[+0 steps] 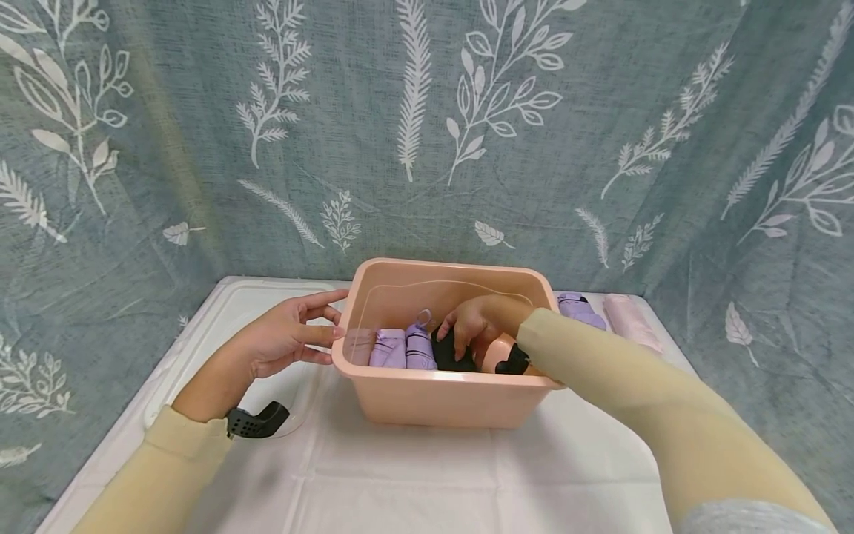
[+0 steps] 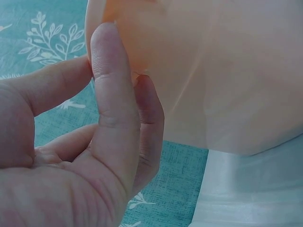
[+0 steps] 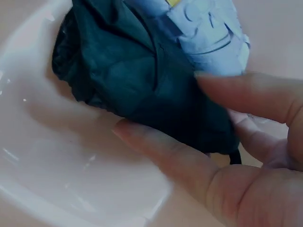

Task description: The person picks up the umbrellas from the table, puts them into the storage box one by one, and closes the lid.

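Note:
A peach plastic bin [image 1: 437,400] stands on the white-covered table. My left hand [image 1: 293,334] holds its left rim, thumb near the front corner and the other fingers along the side; in the left wrist view the fingertips [image 2: 105,40] are right at the rim. Reaching inside, my right hand [image 1: 470,324] has its thumb and fingers on either side of a dark, rolled fabric bundle [image 3: 137,80] with a gathered end and a small cord. Beside that bundle in the bin lie two purple rolled bundles, one [image 1: 388,348] at left and one with a loop [image 1: 420,348].
A translucent white lid [image 1: 200,356] lies on the table left of the bin. To the right rest another purple bundle [image 1: 579,308] and a pink roll [image 1: 630,320]. A patterned grey-green curtain [image 1: 427,148] encloses the back and sides.

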### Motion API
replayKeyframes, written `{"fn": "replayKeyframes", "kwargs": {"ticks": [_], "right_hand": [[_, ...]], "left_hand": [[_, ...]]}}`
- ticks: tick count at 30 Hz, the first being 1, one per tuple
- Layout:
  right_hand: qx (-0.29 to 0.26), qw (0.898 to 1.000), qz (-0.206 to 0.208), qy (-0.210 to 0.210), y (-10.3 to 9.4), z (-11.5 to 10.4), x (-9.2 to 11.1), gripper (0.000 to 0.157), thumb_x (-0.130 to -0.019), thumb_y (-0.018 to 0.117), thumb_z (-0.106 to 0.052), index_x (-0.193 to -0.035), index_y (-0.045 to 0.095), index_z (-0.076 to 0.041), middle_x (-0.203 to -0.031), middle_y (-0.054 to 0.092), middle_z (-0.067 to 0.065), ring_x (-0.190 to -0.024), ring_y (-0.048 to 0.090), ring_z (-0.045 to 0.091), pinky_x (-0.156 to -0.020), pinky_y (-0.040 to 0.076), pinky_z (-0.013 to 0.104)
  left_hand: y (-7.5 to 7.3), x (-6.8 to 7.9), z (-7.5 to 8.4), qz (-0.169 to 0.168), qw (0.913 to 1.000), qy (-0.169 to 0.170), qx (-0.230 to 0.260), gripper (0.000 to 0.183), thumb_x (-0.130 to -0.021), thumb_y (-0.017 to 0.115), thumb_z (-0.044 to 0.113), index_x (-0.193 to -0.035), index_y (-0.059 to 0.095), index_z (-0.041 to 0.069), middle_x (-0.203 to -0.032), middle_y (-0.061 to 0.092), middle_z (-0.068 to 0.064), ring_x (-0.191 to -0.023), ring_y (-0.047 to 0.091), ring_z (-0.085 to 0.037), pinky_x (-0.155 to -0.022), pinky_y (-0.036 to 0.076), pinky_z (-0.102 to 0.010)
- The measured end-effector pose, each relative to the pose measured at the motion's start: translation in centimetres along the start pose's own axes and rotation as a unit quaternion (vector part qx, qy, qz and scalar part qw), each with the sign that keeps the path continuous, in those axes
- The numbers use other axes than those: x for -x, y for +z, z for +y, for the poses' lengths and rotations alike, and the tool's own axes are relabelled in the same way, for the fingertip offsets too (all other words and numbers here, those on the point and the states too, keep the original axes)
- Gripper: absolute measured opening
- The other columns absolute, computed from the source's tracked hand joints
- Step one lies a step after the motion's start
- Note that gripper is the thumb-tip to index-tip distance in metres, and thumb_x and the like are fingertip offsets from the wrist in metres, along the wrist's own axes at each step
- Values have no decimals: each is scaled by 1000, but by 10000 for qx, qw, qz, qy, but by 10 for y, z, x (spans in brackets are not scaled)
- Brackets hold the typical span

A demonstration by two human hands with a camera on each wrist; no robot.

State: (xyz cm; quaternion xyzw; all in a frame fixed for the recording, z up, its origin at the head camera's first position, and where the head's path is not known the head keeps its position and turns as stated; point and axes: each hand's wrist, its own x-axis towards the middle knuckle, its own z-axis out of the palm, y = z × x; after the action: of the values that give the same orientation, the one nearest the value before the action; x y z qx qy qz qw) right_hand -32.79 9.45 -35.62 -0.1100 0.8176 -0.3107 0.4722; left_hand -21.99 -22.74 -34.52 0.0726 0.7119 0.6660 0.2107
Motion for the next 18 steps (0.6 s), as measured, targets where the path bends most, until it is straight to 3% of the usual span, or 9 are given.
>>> {"fn": "replayKeyframes", "kwargs": {"ticks": [6,9,14,18], "right_hand": [[-13,9972,-26,748,-3,-4,-10,52,-90,72,3,-136,53,-12,-125,56,12,-88,63,35,-91,61,52],[-30,9953,-88,961,-3,-6,-13,54,-89,76,-3,-136,52,-14,-127,56,13,-88,59,35,-91,61,54],[70,9959,-357,823,0,-10,-16,66,-91,79,-15,-146,44,-14,-151,39,14,-108,64,44,-89,62,55],[-24,9963,-538,675,2,-11,-17,71,-90,80,-20,-150,41,-17,-156,32,9,-106,68,45,-89,62,52]], "left_hand": [[-1,-1,0,-34,10000,29,-13,83,-94,71,5,-164,27,16,-119,51,-9,-92,70,-19,-80,65,-36],[-1,-1,0,-10,10000,12,0,82,-95,71,4,-164,28,16,-119,51,-9,-91,70,-19,-80,65,-36],[-2,0,-1,18,10000,-8,-5,82,-95,71,4,-164,28,17,-119,51,-9,-89,70,-17,-79,65,-36],[-1,0,-1,23,10000,-8,-24,82,-94,71,4,-164,28,17,-119,51,-9,-89,70,-18,-79,65,-36]]}}
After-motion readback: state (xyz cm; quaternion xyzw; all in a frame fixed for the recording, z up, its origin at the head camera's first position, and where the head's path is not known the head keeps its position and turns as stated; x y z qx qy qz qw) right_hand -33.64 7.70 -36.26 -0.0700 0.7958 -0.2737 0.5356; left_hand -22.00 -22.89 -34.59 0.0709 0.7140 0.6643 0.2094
